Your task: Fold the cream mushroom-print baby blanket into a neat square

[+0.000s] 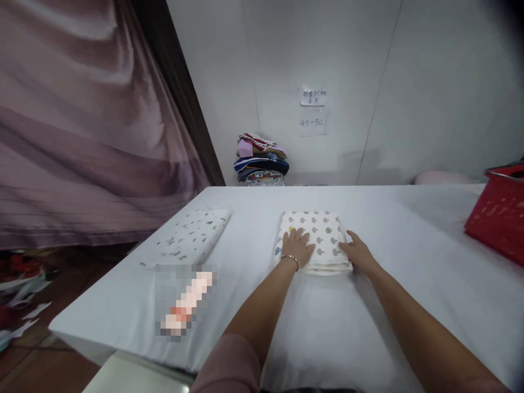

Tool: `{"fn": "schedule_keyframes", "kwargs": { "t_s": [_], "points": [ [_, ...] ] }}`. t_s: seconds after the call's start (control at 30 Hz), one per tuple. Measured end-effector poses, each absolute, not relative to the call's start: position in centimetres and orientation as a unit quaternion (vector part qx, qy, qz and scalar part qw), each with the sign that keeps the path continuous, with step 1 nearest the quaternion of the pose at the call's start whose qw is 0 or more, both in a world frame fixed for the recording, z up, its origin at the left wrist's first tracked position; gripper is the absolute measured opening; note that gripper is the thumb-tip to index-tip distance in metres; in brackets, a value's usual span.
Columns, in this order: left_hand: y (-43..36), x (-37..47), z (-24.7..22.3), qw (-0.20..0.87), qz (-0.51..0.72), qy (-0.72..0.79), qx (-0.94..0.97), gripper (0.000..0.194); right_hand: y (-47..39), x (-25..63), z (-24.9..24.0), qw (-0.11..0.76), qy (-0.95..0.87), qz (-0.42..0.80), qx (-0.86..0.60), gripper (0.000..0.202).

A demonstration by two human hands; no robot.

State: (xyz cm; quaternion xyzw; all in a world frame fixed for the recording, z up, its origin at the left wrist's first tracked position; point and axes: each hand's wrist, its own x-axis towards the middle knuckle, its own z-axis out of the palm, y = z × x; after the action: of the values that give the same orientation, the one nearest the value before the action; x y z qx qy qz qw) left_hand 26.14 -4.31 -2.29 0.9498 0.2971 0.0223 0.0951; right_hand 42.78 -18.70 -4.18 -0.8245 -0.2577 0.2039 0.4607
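Note:
A folded white cloth point(323, 240) with grey tree-like prints and a few coloured ones lies on the white-covered table point(249, 229). My left hand point(298, 248), with a bracelet on the wrist, rests flat on its left part, fingers spread. At the cloth's right edge is my right hand point(360, 252), thumb and fingers apart, the thumb side touching the edge. Several layers show along the near fold. Farther left lies a second folded white cloth point(192, 234) with small dark prints. A pixelated patch point(188, 300) in front of it hides what is there.
Folded fabrics point(262, 161) are stacked behind the table's far edge, by the wall. A red basket point(501, 213) stands at the right. A pink curtain point(82, 120) hangs at the left, with clutter on the floor below. Handwritten paper signs point(313, 121) are on the wall.

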Motion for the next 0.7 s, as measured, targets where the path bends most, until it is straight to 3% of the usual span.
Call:
{"fn": "schedule_keyframes", "kwargs": {
  "t_s": [0.13,0.2,0.37,0.57,0.7],
  "points": [
    [-3.8,26.4,-1.9,0.111,0.021,0.29,0.95,0.058,-19.0,42.2,-4.5,0.526,-0.221,0.246,-0.783,0.073],
    [-3.1,26.4,-1.3,0.129,-0.001,0.288,0.949,0.058,-19.3,42.1,-4.3,0.519,-0.222,0.244,-0.788,0.074],
    [-1.1,25.5,-0.6,0.114,-0.009,0.319,0.941,0.061,-19.1,42.1,-2.3,0.337,-0.311,0.142,-0.877,0.069],
    [-0.6,24.2,-2.3,0.13,-0.004,0.323,0.938,0.063,-14.3,40.4,0.4,0.296,-0.465,0.055,-0.833,0.063],
    [-0.8,24.3,-2.4,0.142,0.006,0.318,0.937,0.063,-11.5,41.2,-0.9,0.192,-0.509,0.035,-0.838,0.065]
  ]
}}
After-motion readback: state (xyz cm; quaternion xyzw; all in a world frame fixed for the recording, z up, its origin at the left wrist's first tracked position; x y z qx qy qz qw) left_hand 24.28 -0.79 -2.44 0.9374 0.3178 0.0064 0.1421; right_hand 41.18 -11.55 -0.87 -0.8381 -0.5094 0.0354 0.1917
